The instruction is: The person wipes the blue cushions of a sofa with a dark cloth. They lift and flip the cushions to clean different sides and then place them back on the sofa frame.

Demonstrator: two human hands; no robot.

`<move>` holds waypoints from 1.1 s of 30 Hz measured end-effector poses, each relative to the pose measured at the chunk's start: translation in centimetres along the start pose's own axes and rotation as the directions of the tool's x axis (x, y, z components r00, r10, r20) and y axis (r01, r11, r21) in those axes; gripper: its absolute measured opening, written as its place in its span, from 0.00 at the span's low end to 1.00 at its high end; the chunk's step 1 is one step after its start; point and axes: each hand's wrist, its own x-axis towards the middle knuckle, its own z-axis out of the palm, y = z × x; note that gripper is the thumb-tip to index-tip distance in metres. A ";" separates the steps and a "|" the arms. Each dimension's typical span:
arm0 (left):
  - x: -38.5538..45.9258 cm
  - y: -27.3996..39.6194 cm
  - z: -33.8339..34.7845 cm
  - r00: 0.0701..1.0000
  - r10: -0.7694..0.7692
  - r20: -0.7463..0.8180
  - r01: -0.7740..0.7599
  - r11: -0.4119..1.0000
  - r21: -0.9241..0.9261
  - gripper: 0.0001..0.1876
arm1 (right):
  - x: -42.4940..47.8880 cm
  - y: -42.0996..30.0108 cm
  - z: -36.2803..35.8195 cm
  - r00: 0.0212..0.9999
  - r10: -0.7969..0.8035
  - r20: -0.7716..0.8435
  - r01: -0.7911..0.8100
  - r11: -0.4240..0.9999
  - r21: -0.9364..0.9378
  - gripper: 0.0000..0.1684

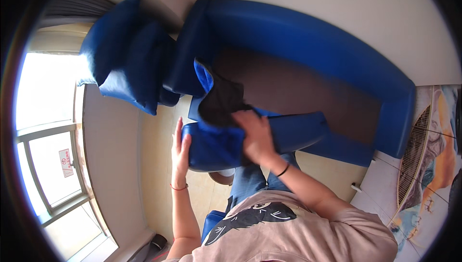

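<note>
A long blue leather-look sofa cushion [299, 128] lies across in front of me, above my legs. My left hand [181, 152] holds its left end, thumb on the near side and fingers stretched up along the end. In my right hand [255, 137] is a cloth [222, 98], dark on one face and bright blue on the other. Part of the cloth lies against the top of the cushion, and its far end flies up loosely. The right hand and cloth are blurred, and the fingertips are partly hidden.
Behind the cushion stands a blue sofa frame [288, 31] with a bare brown seat base [288, 85]. Blue cushions [126, 45] are piled at its left, beside the window [47, 125]. A round bin-like container [222, 176] is on the floor below. A patterned panel [426, 161] stands right.
</note>
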 end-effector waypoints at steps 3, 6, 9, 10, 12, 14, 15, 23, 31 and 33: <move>-0.5 0.2 -1.5 0.995 -0.097 -0.018 0.095 0.994 -0.057 0.41 | -5.3 13.9 -2.6 0.991 0.034 -0.130 -0.087 0.901 -0.424 0.20; -0.4 -1.3 -1.9 0.998 -0.070 0.005 0.070 0.995 -0.075 0.40 | -11.6 27.0 -5.8 0.882 0.457 -0.112 -0.442 0.724 -0.529 0.20; -0.4 -0.7 -1.0 0.999 -0.049 0.009 0.050 0.995 -0.087 0.37 | -13.4 28.6 -6.4 0.798 0.586 -0.142 -0.557 0.626 -0.546 0.23; -0.4 -1.0 -1.7 0.998 -0.063 0.003 0.063 0.992 -0.109 0.37 | -12.5 25.8 -5.2 0.827 0.536 -0.171 -0.546 0.690 -0.475 0.24; -0.5 -1.0 -1.4 0.997 -0.073 -0.002 0.072 0.988 -0.139 0.33 | -10.6 17.8 -2.5 0.871 0.430 -0.237 -0.486 0.823 -0.294 0.28; -0.8 -0.7 -0.8 0.997 -0.078 -0.002 0.077 0.986 -0.151 0.32 | -7.7 7.3 -1.3 0.966 0.238 -0.106 -0.257 0.931 -0.258 0.39; -1.0 -0.2 -0.6 0.997 -0.079 -0.003 0.078 0.985 -0.152 0.32 | -6.6 3.3 -1.1 0.980 0.199 0.007 -0.195 0.965 -0.174 0.42; -1.3 -0.6 -1.2 0.992 -0.127 -0.021 0.120 0.970 -0.211 0.31 | -6.6 8.5 -0.9 0.973 0.207 -0.104 -0.229 0.930 -0.289 0.20; -0.2 -2.3 -2.4 0.990 -0.073 0.123 0.113 0.924 -0.365 0.33 | -14.5 32.6 -9.2 0.673 0.738 -0.053 -0.477 0.487 0.731 0.27; -1.1 -2.8 -3.3 0.992 -0.074 0.097 0.105 0.926 -0.364 0.33 | -13.8 31.5 -9.5 0.664 0.698 0.267 -0.509 0.160 0.846 0.28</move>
